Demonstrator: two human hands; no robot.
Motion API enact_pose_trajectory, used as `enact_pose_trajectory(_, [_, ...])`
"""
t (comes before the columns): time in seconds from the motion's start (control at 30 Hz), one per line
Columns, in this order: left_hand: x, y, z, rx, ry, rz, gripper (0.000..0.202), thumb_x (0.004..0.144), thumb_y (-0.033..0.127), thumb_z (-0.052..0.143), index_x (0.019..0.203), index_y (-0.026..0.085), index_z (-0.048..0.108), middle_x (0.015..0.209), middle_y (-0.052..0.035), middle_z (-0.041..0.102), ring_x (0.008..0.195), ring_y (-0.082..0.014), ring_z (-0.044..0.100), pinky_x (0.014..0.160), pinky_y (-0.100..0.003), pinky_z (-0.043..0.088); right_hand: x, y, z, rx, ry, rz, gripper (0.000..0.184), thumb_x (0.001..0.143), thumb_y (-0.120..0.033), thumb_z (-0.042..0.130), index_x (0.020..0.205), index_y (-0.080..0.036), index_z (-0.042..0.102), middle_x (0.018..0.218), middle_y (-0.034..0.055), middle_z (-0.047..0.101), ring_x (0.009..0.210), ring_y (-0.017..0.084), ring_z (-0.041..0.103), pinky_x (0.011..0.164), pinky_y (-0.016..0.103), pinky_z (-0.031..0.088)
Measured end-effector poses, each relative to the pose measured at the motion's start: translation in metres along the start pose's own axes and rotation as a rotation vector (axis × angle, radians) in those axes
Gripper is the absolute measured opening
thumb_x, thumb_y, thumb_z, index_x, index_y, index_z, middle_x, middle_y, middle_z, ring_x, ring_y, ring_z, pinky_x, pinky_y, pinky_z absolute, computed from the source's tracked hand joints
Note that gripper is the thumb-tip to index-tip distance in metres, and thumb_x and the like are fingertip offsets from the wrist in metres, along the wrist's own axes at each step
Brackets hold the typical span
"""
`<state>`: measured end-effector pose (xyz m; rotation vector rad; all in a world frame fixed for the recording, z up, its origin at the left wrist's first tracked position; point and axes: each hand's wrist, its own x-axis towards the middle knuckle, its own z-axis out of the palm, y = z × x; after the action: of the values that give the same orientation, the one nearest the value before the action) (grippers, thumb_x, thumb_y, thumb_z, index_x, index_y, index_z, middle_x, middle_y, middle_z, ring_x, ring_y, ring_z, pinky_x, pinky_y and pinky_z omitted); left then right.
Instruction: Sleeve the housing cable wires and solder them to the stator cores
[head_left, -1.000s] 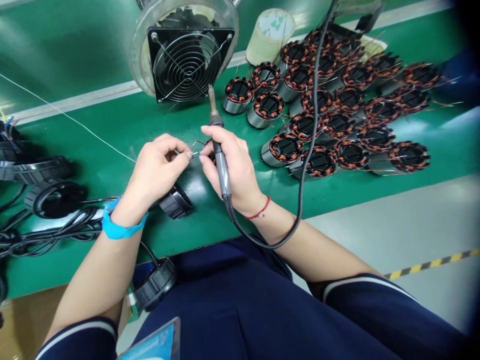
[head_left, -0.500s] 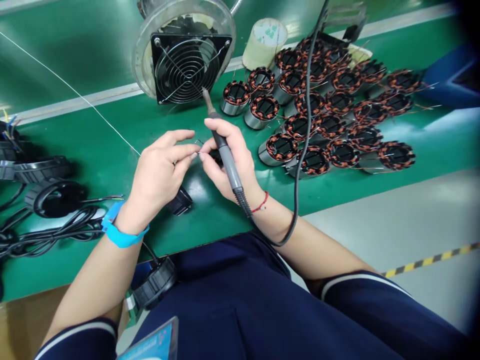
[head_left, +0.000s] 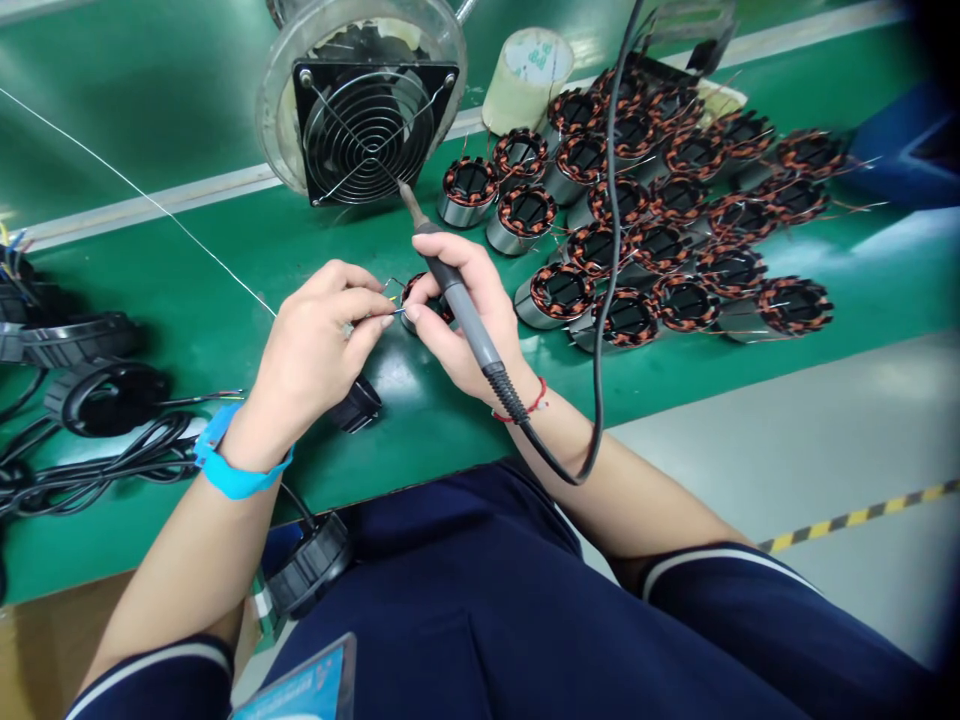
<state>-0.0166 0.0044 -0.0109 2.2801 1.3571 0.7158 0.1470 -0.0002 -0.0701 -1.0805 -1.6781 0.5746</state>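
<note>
A grey soldering iron (head_left: 469, 325) rests in my right hand (head_left: 491, 300), its tip pointing up and away in front of the fan. My right thumb and forefinger also pinch the end of a thin wire (head_left: 400, 310). My left hand (head_left: 311, 345) is closed, thumb against fingers, on that same wire from the other side. A pale solder strand (head_left: 180, 225) runs from the upper left to my left hand. Partly hidden behind my right fingers is a copper-wound stator (head_left: 411, 290). Below my left hand lies a black plastic part (head_left: 357, 404).
Several copper-wound stators (head_left: 559, 297) stand in rows on the right of the green bench (head_left: 420, 440). A fan with a wire guard (head_left: 373, 140) and a tape roll (head_left: 525, 85) are at the back. Black housings (head_left: 109, 395) and coiled cables (head_left: 127, 465) lie left. The iron's cord (head_left: 611, 250) arches across the right.
The soldering iron has tilted slightly and its tip sits a little lower and further left. More of the stator and coloured wire shows between my hands, which still pinch together.
</note>
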Motion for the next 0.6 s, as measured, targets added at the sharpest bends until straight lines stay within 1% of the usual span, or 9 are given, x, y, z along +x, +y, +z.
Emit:
enact_pose_trajectory(0.07, [0.000, 0.001, 0.000, 0.045, -0.013, 0.014, 0.014, 0.084, 0.019, 0.058, 0.082, 0.021, 0.071, 0.099, -0.0036, 0.066, 0.095, -0.0206, 0.061, 0.084, -0.035, 0.049, 0.000, -0.001, -0.001, 0.018, -0.005, -0.019, 0.041, 0.089, -0.023, 0.049, 0.129, -0.025, 0.041, 0.089, -0.0012, 0.064, 0.084, 0.017, 0.065, 0.087, 0.038, 0.055])
enact_pose_trajectory(0.13, [0.000, 0.002, 0.000, 0.061, -0.015, 0.002, 0.014, 0.083, 0.018, 0.058, 0.081, 0.021, 0.071, 0.095, -0.0040, 0.065, 0.092, -0.0204, 0.060, 0.081, -0.034, 0.049, 0.001, -0.002, -0.004, 0.033, -0.020, -0.030, 0.040, 0.088, -0.021, 0.050, 0.127, -0.025, 0.043, 0.088, -0.0014, 0.064, 0.084, 0.016, 0.066, 0.089, 0.038, 0.054])
enact_pose_trajectory(0.27, [0.001, 0.001, 0.001, 0.033, -0.004, -0.062, 0.013, 0.082, 0.018, 0.058, 0.077, 0.020, 0.070, 0.089, -0.0037, 0.063, 0.086, -0.0195, 0.059, 0.076, -0.034, 0.048, 0.003, -0.002, -0.021, 0.031, -0.060, -0.052, 0.042, 0.086, -0.019, 0.051, 0.126, -0.025, 0.045, 0.092, -0.0004, 0.067, 0.087, 0.016, 0.066, 0.095, 0.038, 0.051])
enact_pose_trajectory(0.37, [0.002, 0.000, 0.002, 0.014, 0.002, -0.101, 0.013, 0.081, 0.017, 0.058, 0.074, 0.020, 0.069, 0.088, -0.0038, 0.062, 0.085, -0.0196, 0.059, 0.076, -0.035, 0.048, 0.002, 0.002, -0.034, -0.013, -0.146, -0.083, 0.046, 0.084, -0.020, 0.052, 0.129, -0.025, 0.045, 0.095, 0.0000, 0.068, 0.095, 0.019, 0.065, 0.098, 0.043, 0.048])
enact_pose_trajectory(0.43, [0.003, -0.001, 0.002, 0.003, 0.004, -0.118, 0.013, 0.080, 0.016, 0.059, 0.073, 0.020, 0.068, 0.087, -0.0040, 0.062, 0.084, -0.0199, 0.059, 0.076, -0.036, 0.048, 0.001, 0.005, -0.038, -0.060, -0.212, -0.088, 0.047, 0.084, -0.022, 0.053, 0.131, -0.026, 0.045, 0.095, 0.0003, 0.068, 0.100, 0.021, 0.064, 0.099, 0.045, 0.047])
enact_pose_trajectory(0.5, [0.003, -0.002, 0.003, -0.007, 0.006, -0.123, 0.013, 0.079, 0.015, 0.060, 0.071, 0.021, 0.067, 0.087, -0.0039, 0.062, 0.084, -0.0204, 0.059, 0.076, -0.036, 0.049, 0.002, 0.008, -0.036, -0.107, -0.232, -0.079, 0.046, 0.085, -0.024, 0.055, 0.130, -0.027, 0.046, 0.093, 0.0002, 0.068, 0.100, 0.022, 0.063, 0.098, 0.047, 0.046])
enact_pose_trajectory(0.6, [0.004, -0.004, 0.002, -0.018, 0.008, -0.125, 0.013, 0.079, 0.015, 0.060, 0.070, 0.022, 0.066, 0.088, -0.0038, 0.062, 0.085, -0.0208, 0.059, 0.078, -0.038, 0.049, 0.007, 0.009, -0.024, -0.149, -0.220, -0.039, 0.042, 0.088, -0.026, 0.055, 0.129, -0.029, 0.046, 0.092, 0.0000, 0.068, 0.096, 0.023, 0.063, 0.094, 0.047, 0.047])
